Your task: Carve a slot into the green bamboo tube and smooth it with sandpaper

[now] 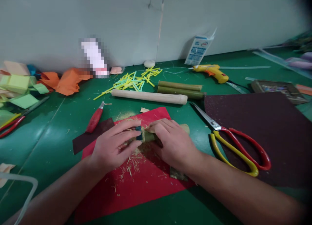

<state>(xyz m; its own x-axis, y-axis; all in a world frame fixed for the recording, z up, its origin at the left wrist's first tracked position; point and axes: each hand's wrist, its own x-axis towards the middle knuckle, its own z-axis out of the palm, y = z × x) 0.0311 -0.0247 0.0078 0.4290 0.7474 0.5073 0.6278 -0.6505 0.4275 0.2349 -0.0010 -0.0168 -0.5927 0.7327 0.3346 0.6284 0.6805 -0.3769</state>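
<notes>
A short green bamboo tube (149, 136) lies crosswise between my two hands, above a red sheet (126, 192). My right hand (172, 138) is closed around its middle, and the tube's pale end (185, 128) sticks out on the far side. My left hand (115, 143) curls over the other end, its fingers bent and pressed down. At those fingertips shows a dark blue band (139, 133); what it is I cannot make out. Shavings (131, 165) and fine dust are scattered below. A red-handled knife (95, 117) rests by a dark brown strip (85, 141), left of my hands.
Large scissors (234, 147) lie across a dark brown sheet (243, 114) at right. Behind are a peeled pale stick (148, 97), green bamboo pieces (180, 90), yellow straw bits (129, 82) and a yellow glue gun (212, 72). Folded papers (19, 83) and red-handled pliers (14, 124) sit left.
</notes>
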